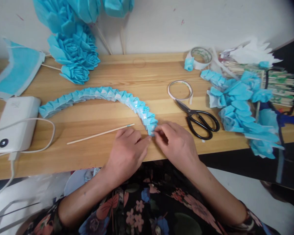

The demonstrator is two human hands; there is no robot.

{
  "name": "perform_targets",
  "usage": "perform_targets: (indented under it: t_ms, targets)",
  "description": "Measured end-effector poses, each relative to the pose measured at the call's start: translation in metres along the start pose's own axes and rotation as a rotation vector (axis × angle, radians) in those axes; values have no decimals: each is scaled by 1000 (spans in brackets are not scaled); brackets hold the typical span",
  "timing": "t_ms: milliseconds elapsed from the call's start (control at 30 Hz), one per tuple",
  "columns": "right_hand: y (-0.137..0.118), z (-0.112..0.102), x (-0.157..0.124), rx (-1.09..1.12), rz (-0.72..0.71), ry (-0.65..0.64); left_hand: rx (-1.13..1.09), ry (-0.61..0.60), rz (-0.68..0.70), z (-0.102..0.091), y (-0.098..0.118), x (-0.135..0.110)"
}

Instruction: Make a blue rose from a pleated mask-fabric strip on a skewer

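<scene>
A long pleated strip of light blue material (101,93) curves in an arch across the wooden table. Its near end lies between my two hands. My right hand (178,143) pinches that end between thumb and index finger. Curled on the tabletop, my left hand (128,147) has its thumb and index finger closed at the same end, from below. A thin wooden stick (95,135) with a bluish tip lies just left of my left hand. To the right of my right hand are black-handled scissors (197,117), partly opened, and a narrow roll of tape (180,90).
Blue crafted flowers (73,49) stand at the back left, near a blue face mask (19,68). A white power bank (17,124) with a cable sits at the left edge. A wider tape roll (201,58), folded blue pieces (242,107) and bundled sticks (284,83) occupy the right.
</scene>
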State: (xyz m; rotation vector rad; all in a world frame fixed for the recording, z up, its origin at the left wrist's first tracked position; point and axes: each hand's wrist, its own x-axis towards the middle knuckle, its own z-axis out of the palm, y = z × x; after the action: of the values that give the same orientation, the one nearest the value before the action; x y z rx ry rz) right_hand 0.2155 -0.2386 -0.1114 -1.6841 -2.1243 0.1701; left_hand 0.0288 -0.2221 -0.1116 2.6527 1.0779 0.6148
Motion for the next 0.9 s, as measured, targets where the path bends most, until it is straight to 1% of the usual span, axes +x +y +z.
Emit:
perform_targets:
  t_ms: [67,233,400,667,900]
  targets:
    - [2,-1,-1,17,-5,0,5,-13,-3,0,0,0]
    - [3,-5,-5,64,-39,-7,7,7,5,1,1,0]
    - [-1,-5,-3,-8,-96,-11,20,-3,7,1,1,0]
    - [-6,-2,2,-114,-96,-20,16,-8,2,1,1,-1]
    - [-1,-1,0,-52,-66,6,27,-6,5,1,1,-1]
